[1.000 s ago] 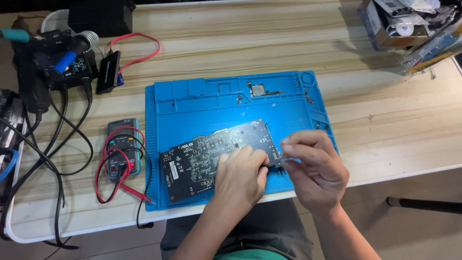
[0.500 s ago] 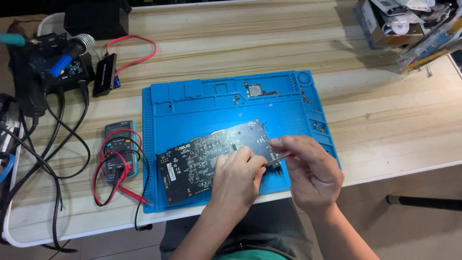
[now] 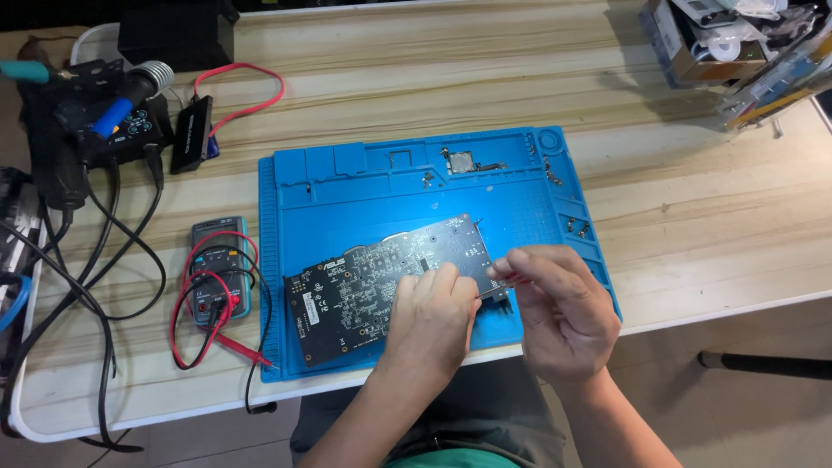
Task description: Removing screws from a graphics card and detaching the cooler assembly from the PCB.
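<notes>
Holding against the earlier frames, little differs: your left hand [image 3: 431, 319] still presses on the black graphics card circuit board [image 3: 381, 282], and the board still lies tilted on the blue silicone repair mat [image 3: 347, 186]. Your right hand [image 3: 559, 312] has lifted slightly at the board's right end, its fingertips now drawn closer together than a second ago.

Your left hand lies palm down with fingers curled loosely, flat on the lower right part of the board, holding nothing. Your right hand is pinched narrow: thumb and forefinger close on a thin, small tool [image 3: 511, 279] with a reddish part, just at the board's right edge beside the metal bracket end. What kind of tool it is, you cannot tell, since the fingers hide most of it.

The board rests on the near half of the mat, its left corner close to the mat's near left edge. Behind the board, in the mat's far tray compartments, sit a small metal part [image 3: 459, 161] and a few loose screws [image 3: 576, 227]. Left of the mat lies a multimeter [image 3: 219, 260] wound with its red and black probe leads [image 3: 186, 338]. Farther left and behind the mat stand a soldering station [image 3: 95, 121] with dark cables and a small black drive [image 3: 191, 132] on a red cable. Everything sits on the light wooden table [image 3: 676, 199].
</notes>
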